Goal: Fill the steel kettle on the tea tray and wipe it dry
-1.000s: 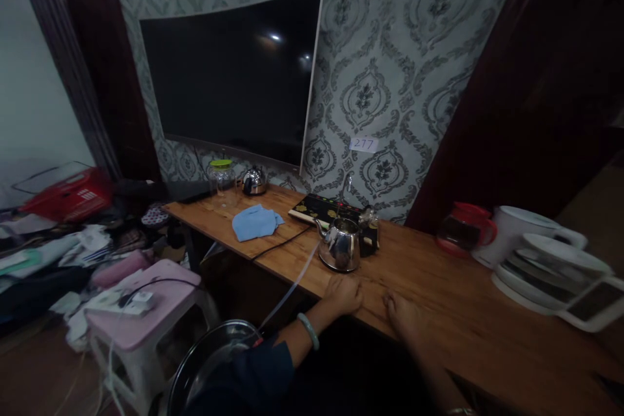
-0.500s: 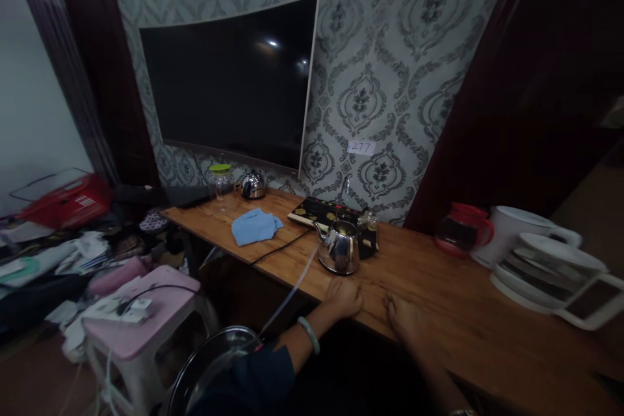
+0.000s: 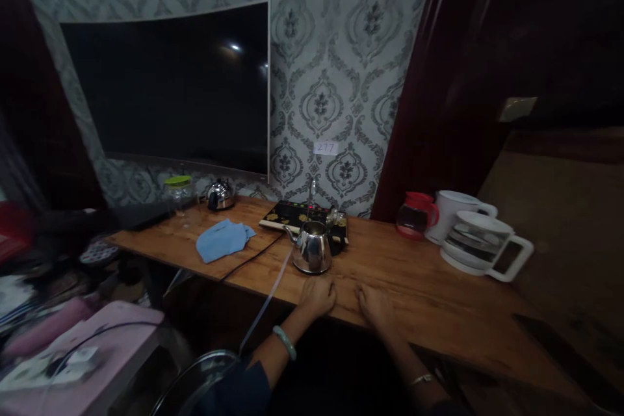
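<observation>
Left hand (image 3: pixel 316 296) and right hand (image 3: pixel 375 307) rest on a long brown wooden worktop (image 3: pixel 429 299) near a spouted silver-metal kettle (image 3: pixel 312 252); each grip's spread unclear

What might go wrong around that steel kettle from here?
The steel kettle stands just beyond the left hand, its top apparently open; a bump might slosh out anything inside, though contents aren't visible.
The black cord crosses the wooden table to its front edge, so a snag there could tug whatever it feeds.
The pale tube slopes past that edge toward a metal-rimmed vessel; catching it could pull it loose.
</observation>
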`<state>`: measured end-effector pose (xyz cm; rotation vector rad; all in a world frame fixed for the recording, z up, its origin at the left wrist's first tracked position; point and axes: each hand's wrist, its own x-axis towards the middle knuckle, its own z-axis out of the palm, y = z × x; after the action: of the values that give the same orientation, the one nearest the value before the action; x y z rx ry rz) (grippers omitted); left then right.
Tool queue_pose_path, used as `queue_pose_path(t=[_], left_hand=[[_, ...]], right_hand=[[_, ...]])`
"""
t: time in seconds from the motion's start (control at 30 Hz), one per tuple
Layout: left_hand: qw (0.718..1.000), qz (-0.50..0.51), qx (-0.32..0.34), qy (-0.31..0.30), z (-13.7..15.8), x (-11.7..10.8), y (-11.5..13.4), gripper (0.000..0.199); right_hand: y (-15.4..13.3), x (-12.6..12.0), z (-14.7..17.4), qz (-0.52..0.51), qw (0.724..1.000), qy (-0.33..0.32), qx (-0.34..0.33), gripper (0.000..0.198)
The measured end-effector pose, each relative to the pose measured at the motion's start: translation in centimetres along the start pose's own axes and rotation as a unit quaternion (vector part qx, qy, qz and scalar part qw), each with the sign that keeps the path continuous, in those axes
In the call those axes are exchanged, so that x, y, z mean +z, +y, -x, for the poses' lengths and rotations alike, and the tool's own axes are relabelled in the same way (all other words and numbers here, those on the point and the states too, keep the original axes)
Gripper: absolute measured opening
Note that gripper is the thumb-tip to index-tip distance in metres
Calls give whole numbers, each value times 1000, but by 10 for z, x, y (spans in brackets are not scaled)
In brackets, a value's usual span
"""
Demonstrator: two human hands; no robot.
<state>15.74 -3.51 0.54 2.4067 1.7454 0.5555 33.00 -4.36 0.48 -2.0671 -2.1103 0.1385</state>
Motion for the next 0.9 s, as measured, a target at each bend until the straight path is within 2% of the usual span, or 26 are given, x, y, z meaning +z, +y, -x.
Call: queue_pose_path(t=[0.27,0.5,0.9], left_hand=[[1000,3,0,-3,-2,-4,0,23],[1000,0,-16,-22,-4,-4,0,25],[1000,13,5,-5,-5,-5,3,26]], right_hand=[[-1,3,-2,1,1000,28,6,32],[1,4,-4,-6,1000,29,3,31],[-1,-2,-2,-16,1000,15,10,31]])
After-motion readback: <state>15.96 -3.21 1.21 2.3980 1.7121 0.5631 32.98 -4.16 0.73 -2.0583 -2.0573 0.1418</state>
